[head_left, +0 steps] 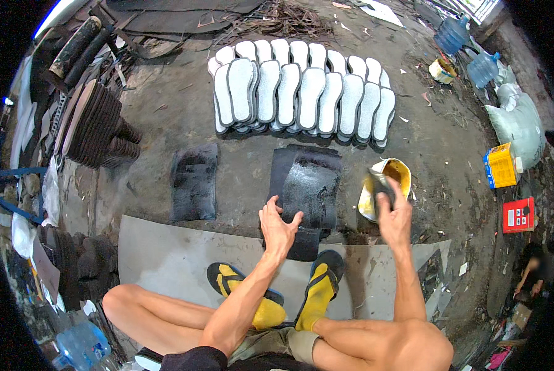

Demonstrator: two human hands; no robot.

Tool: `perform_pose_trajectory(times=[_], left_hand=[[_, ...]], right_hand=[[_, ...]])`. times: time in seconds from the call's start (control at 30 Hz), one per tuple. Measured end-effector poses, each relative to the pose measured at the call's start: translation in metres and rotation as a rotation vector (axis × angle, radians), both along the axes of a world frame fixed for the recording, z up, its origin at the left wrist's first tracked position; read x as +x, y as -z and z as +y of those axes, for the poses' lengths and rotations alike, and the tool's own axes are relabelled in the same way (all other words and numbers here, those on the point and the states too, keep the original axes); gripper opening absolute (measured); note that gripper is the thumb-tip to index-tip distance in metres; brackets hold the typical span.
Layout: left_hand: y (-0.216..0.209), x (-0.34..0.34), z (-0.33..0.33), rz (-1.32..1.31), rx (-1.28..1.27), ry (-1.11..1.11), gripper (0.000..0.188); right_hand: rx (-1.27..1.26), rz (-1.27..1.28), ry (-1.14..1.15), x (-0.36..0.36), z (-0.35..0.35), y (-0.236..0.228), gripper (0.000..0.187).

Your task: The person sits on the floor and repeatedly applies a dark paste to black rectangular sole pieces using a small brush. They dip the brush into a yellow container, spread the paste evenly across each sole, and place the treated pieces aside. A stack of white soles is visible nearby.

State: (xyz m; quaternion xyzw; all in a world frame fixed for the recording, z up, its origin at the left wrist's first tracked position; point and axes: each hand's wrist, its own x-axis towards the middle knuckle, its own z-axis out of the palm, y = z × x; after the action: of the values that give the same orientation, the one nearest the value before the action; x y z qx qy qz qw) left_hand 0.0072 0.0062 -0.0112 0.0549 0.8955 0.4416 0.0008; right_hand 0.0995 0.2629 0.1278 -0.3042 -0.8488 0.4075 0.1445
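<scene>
My left hand [279, 226] rests with its fingers spread at the near left edge of a stack of black rubber sheets [314, 188]; the top sheet has a wet shine. My right hand [395, 219] is closed round a dark, flat brush-like tool [379, 184] with yellowish smears, a little blurred. It is over the left side of a white tub [407, 176] whose inside is coated with amber-yellow glue. Left of the stack, another shiny black sheet [194, 182] lies by itself on the ground.
Rows of stacked white-topped, dark-edged soles [311, 96] stand beyond the sheets. Brown sole stacks [94, 127] are at the left. A grey board [178, 253] lies under my sandalled feet. To the right are a red box [518, 215], a yellow-blue box [501, 166] and water jugs [452, 35].
</scene>
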Motion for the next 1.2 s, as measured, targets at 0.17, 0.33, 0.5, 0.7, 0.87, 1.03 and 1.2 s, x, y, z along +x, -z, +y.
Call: perform_pose_trajectory(times=[0.17,0.33,0.5,0.7,0.87,1.03,1.2], left_hand=[[-0.005,-0.003,0.023,-0.276,-0.031,-0.049,0.056],[-0.023,-0.042,-0.012,-0.092,0.327,-0.066,0.025],[-0.025,-0.097,-0.153,0.038,0.411,-0.252,0.03],[0.014,-0.118,-0.244,-0.149,-0.495,-0.679,0.055],[0.006,-0.056,-0.135,0.035,-0.159,-0.004,0.049],[-0.011,0.009,-0.043,-0.129,-0.192,0.109,0.08],[0.0,-0.011,-0.037,-0.175,-0.025,0.078,0.069]], right_hand=[[0.832,-0.275,-0.133,0.034,0.007,0.003,0.047],[0.446,-0.467,-0.073,0.075,-0.004,-0.041,0.039],[0.48,-0.211,0.104,0.061,0.023,-0.076,0.036],[0.296,-0.171,0.163,0.034,0.061,-0.036,0.043],[0.579,-0.298,0.296,0.006,0.107,0.025,0.044],[0.522,-0.486,0.176,-0.027,0.115,0.087,0.034],[-0.162,-0.008,0.378,0.02,0.146,0.048,0.038]])
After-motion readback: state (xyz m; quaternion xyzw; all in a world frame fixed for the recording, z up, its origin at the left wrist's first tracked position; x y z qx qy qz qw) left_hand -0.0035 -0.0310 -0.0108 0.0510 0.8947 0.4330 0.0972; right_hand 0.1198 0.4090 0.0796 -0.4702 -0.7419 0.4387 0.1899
